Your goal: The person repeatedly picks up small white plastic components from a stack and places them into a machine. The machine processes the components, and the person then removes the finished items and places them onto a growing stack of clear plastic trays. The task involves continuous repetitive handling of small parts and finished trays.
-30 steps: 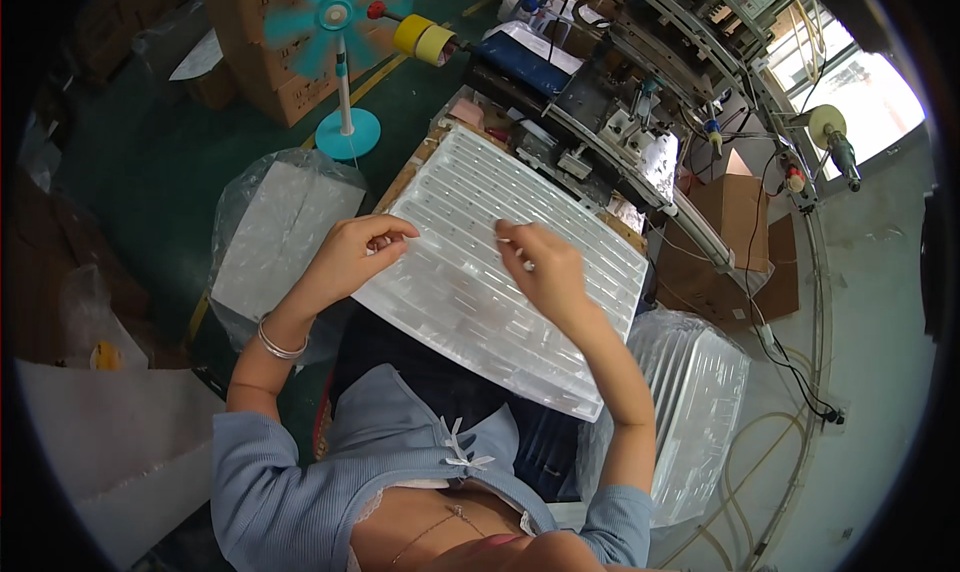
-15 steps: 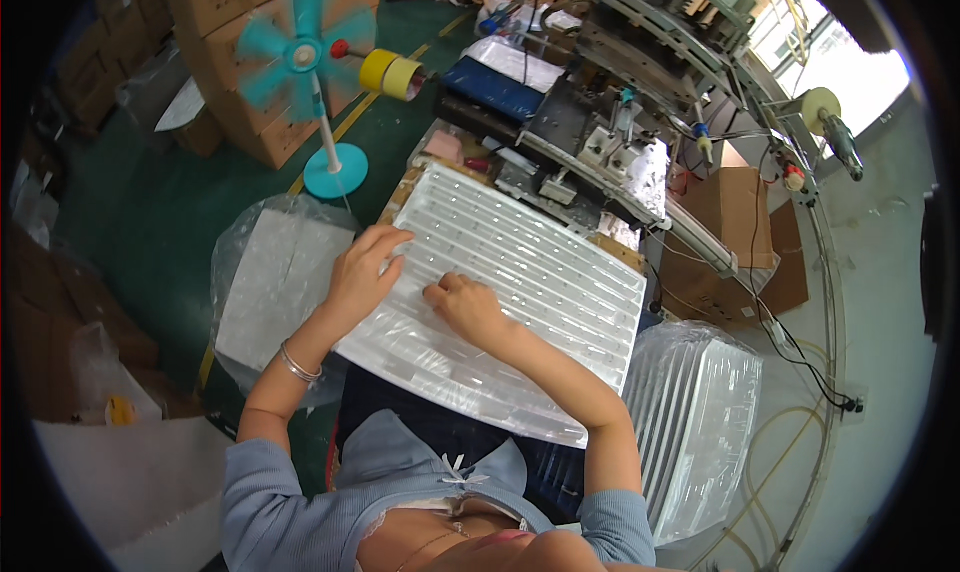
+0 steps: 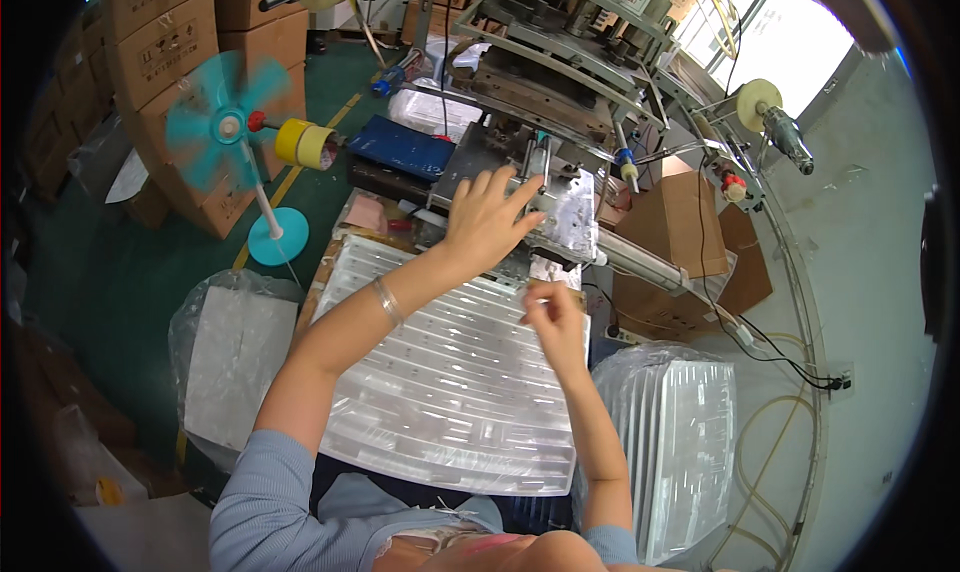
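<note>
A large clear ribbed plastic tray (image 3: 450, 392) lies across my lap, in front of a metal machine (image 3: 560, 82). My left hand (image 3: 488, 222) is stretched forward past the tray's far edge, with fingers spread, over the machine's bed, where a clear plastic piece (image 3: 575, 212) lies. My right hand (image 3: 552, 320) hovers over the tray's far right corner with its fingertips pinched together. Whether anything is between them is too small to tell. A thin bangle (image 3: 387, 302) sits on my left forearm.
A teal standing fan (image 3: 222, 122) spins at the left beside stacked cardboard boxes (image 3: 165, 32) and yellow tape rolls (image 3: 305, 142). A bag of white sheets (image 3: 235, 362) stands left of my lap, a bagged stack of clear trays (image 3: 680, 442) to the right. A brown box (image 3: 680, 217) sits behind.
My left hand left the tray and reached forward to the machine bed. My right hand moved to the tray's far right corner and pinched shut. The view tilted up toward the machine.
</note>
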The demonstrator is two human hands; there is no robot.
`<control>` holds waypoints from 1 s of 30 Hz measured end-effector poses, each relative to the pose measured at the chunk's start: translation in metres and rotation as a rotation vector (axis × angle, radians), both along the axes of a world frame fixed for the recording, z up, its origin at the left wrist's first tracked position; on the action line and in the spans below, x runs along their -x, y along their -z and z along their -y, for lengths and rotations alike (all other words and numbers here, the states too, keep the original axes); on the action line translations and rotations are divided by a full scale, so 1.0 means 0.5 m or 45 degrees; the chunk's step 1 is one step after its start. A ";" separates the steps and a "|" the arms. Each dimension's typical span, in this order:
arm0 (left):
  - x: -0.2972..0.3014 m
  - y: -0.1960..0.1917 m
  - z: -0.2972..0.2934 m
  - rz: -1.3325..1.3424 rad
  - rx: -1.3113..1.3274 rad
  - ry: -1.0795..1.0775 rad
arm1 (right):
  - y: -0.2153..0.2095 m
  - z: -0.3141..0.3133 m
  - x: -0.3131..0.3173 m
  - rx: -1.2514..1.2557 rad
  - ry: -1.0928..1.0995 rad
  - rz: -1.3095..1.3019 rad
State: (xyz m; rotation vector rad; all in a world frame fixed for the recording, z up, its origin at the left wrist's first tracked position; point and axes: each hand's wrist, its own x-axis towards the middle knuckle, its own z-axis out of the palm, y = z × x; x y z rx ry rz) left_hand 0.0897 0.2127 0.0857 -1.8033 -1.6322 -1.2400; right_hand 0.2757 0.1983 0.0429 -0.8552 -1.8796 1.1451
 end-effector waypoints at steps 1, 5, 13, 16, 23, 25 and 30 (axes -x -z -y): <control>-0.007 -0.002 -0.032 -0.054 0.008 -0.029 | -0.019 -0.011 -0.009 0.006 0.054 -0.190; -0.010 -0.004 -0.134 -0.291 0.095 -0.124 | -0.051 -0.071 -0.035 -0.106 0.285 -0.326; 0.027 -0.037 -0.045 -0.138 -0.213 0.111 | -0.103 -0.167 0.086 -0.922 0.517 0.063; 0.044 -0.035 0.129 0.058 -0.120 0.403 | -0.135 -0.195 0.147 -1.489 0.663 0.262; 0.132 0.073 0.387 0.962 0.326 0.367 | -0.094 -0.281 0.183 -1.416 0.735 0.636; 0.132 0.093 0.418 1.201 0.342 0.373 | -0.084 -0.268 0.166 -1.368 0.665 0.573; 0.136 0.120 0.449 1.732 0.296 0.490 | -0.084 -0.159 0.090 -1.130 0.456 0.345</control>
